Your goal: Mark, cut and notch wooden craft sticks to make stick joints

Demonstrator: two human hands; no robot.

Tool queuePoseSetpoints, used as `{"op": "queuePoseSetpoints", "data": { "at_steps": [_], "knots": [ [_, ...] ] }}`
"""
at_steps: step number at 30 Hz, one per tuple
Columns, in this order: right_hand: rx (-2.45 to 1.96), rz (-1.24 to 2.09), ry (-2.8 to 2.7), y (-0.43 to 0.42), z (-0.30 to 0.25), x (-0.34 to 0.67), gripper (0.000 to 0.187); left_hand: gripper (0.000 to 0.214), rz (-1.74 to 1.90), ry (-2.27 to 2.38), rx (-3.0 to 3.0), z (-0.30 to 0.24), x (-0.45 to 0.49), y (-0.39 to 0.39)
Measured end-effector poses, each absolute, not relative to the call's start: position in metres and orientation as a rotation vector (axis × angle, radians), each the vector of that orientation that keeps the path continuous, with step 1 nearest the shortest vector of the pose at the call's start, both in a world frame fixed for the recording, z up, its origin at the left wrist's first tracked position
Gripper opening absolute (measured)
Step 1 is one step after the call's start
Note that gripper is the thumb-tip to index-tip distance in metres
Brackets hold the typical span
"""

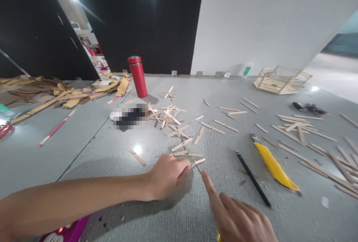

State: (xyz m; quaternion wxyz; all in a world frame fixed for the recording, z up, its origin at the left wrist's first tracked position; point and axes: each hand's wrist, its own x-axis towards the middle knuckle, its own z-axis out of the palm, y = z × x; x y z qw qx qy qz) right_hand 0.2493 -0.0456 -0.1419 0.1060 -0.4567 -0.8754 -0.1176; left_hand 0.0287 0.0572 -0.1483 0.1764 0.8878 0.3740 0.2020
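Right hand (239, 212), index finger outstretched, grips a yellow-handled knife (198, 167) against a wooden stick (201, 161) that the left hand (167, 176) pinches low over the counter (156, 221); best keep knuckles clear

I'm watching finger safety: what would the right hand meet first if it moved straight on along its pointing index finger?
Likely the wooden stick held by the left hand; the right hand's thin tool seems to touch it, though depth is unclear.

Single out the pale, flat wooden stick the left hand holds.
The pale wooden stick jutting from the left hand: it alone lies at the tip of the thin, pointed tool in the right hand.
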Motion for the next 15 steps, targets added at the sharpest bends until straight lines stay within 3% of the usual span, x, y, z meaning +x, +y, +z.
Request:
{"op": "queuePoseSetpoints", "data": {
  "at_steps": [8, 15],
  "knots": [
    [-1.340, -0.165, -2.539, -0.030, -0.143, 0.247, 0.090, 0.035, 0.558, 0.968, 2.535, -0.146, 0.026, 0.058],
    [-1.323, -0.405, -2.515, -0.032, -0.142, 0.243, 0.082, 0.035, 0.583, 1.041, 2.518, -0.147, 0.029, 0.056]
  ]
}}
